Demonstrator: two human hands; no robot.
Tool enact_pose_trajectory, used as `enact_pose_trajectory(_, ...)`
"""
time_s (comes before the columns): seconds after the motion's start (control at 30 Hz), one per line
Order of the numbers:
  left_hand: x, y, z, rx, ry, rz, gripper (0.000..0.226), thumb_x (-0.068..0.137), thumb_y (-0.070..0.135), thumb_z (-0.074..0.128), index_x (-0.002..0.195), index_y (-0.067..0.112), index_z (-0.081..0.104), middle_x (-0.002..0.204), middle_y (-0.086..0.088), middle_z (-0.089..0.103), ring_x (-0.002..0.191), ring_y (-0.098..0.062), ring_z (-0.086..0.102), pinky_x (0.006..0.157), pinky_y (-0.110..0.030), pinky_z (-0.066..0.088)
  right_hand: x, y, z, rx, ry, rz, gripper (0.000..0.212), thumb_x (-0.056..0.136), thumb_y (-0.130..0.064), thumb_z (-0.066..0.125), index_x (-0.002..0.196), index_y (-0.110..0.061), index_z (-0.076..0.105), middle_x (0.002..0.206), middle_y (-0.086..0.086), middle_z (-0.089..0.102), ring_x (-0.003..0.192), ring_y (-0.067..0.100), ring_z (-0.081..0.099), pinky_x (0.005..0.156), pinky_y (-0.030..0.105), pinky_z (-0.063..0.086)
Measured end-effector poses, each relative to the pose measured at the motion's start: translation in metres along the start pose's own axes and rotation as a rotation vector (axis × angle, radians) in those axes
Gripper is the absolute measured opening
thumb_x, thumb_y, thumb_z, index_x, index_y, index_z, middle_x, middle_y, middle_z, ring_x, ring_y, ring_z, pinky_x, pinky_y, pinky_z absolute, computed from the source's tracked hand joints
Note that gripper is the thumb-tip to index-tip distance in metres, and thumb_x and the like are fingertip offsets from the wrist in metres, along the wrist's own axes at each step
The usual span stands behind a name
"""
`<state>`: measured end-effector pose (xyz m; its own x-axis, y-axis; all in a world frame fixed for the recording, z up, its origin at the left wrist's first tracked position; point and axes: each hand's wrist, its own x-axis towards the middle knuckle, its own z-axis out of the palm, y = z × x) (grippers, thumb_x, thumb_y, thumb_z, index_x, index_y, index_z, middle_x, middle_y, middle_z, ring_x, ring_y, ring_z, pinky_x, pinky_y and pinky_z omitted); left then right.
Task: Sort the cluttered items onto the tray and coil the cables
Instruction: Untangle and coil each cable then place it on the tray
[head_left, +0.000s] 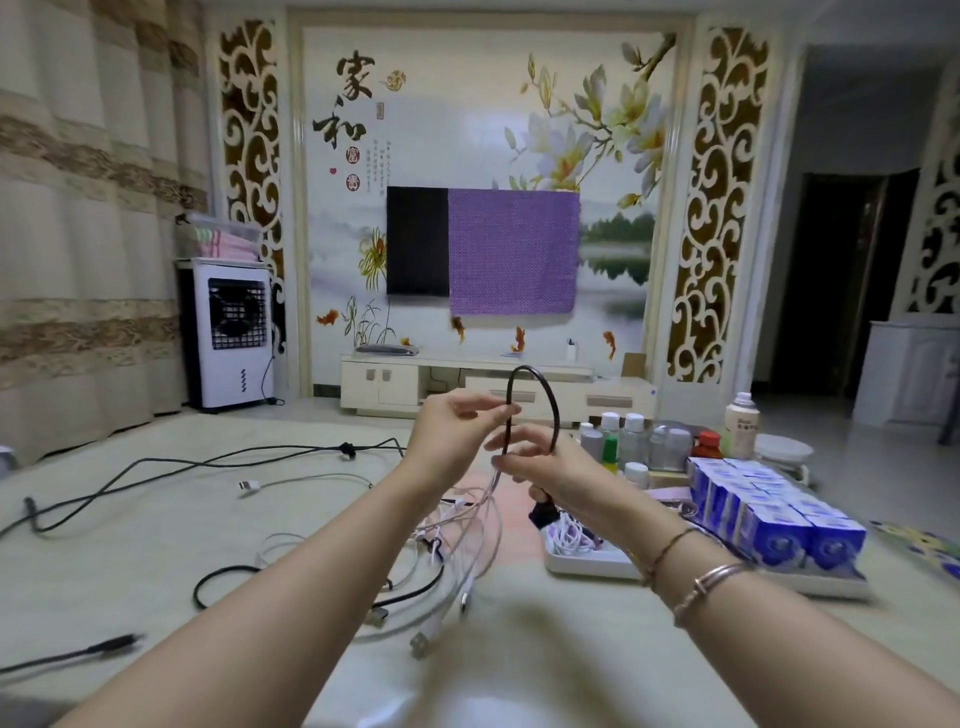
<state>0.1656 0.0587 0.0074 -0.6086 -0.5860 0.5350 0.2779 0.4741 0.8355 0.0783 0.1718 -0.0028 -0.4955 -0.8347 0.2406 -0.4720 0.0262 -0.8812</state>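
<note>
Nearest, at the left edge, a thin black cable with a plug tip (78, 652) lies on the pale floor (519, 649). Beyond it, in the middle, a loose tangle of white and pinkish cables (457, 545) spreads over the floor, with a black cable loop (228, 577) at its left side. To the right of the tangle sits a white rectangular tray (587, 564) holding a small bundle of white cable (569, 535) at its near left end, rows of blue-and-white cartons (769, 514) beside that, and white-capped plastic bottles (623, 436) at the far end.

Both hands are raised above the tangle. The left hand (452, 431) pinches a dark stiff cable (535, 387) between thumb and fingertips, fingers curled. The right hand (540, 462), just beside it, grips the same cable with fingers closed round it; the cable arches up between the two hands in one loop, and its black end hangs below the right hand.

Farther left, a long black cord (208, 460) runs across the floor. At the far wall stands a low white cabinet (467, 379).
</note>
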Motion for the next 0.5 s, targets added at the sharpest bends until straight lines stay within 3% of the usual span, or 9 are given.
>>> enact_pose_trajectory(0.07,0.001,-0.008,-0.003,0.017,0.018,-0.021,0.018,0.085,0.022,0.069,0.096,0.01,0.074,0.108,-0.005,0.065,0.097,-0.013,0.06,0.079,-0.02,0.045,0.012,0.003,0.003,-0.123,0.092,-0.004,0.013,0.094,-0.02,0.057,0.091,-0.014,0.068,0.094,0.008,0.062,0.084,0.018,0.052,0.062,0.023,0.036)
enact_pose_trajectory(0.13,-0.002,-0.019,-0.004,0.042,0.029,-0.064,0.017,0.092,0.019,0.059,0.105,0.013,0.069,0.111,-0.002,0.063,0.09,-0.008,0.056,0.072,-0.017,0.041,0.028,0.009,0.002,-0.184,0.201,0.019,0.026,0.096,-0.02,0.051,0.074,-0.019,0.064,0.093,0.008,0.064,0.095,0.027,0.059,0.074,0.029,0.04)
enact_pose_trajectory(0.23,-0.015,-0.04,0.001,0.061,-0.053,-0.166,0.015,0.095,0.014,0.053,0.109,0.012,0.059,0.111,-0.003,0.062,0.081,-0.011,0.062,0.067,-0.021,0.044,0.038,0.016,-0.006,0.005,0.275,0.07,0.032,0.101,-0.02,0.038,0.072,-0.017,0.051,0.08,0.005,0.068,0.102,0.028,0.065,0.088,0.035,0.043)
enact_pose_trajectory(0.3,-0.026,-0.051,0.011,0.086,-0.182,-0.204,0.011,0.092,0.017,0.058,0.102,0.014,0.059,0.104,-0.003,0.064,0.081,-0.015,0.067,0.073,-0.026,0.05,0.034,0.017,-0.014,0.096,0.25,0.082,0.033,0.104,-0.023,0.032,0.076,-0.015,0.047,0.074,0.006,0.07,0.093,0.024,0.069,0.084,0.034,0.045)
enact_pose_trajectory(0.37,-0.032,-0.063,0.023,0.186,-0.314,-0.209,0.016,0.088,0.022,0.064,0.103,0.016,0.061,0.103,0.001,0.065,0.083,-0.011,0.065,0.078,-0.024,0.05,0.03,0.017,-0.016,0.203,0.234,0.067,0.035,0.105,-0.022,0.029,0.074,-0.012,0.044,0.061,0.009,0.061,0.072,0.027,0.069,0.079,0.036,0.051)
enact_pose_trajectory(0.43,-0.033,-0.074,0.036,0.39,-0.423,-0.198,0.028,0.087,0.022,0.064,0.114,0.017,0.061,0.114,0.001,0.064,0.096,-0.009,0.06,0.082,-0.02,0.045,0.026,0.016,-0.017,0.291,0.243,0.089,0.035,0.105,-0.02,0.029,0.073,-0.01,0.041,0.052,0.008,0.043,0.048,0.022,0.052,0.07,0.043,0.055)
enact_pose_trajectory(0.5,-0.032,-0.083,0.041,0.512,-0.446,-0.216,0.033,0.09,0.02,0.059,0.123,0.016,0.059,0.123,0.0,0.06,0.113,-0.013,0.056,0.09,-0.018,0.039,0.022,0.017,-0.019,0.299,0.241,0.129,0.035,0.104,-0.019,0.029,0.072,-0.012,0.038,0.049,0.003,0.031,0.037,0.014,0.033,0.05,0.034,0.05)
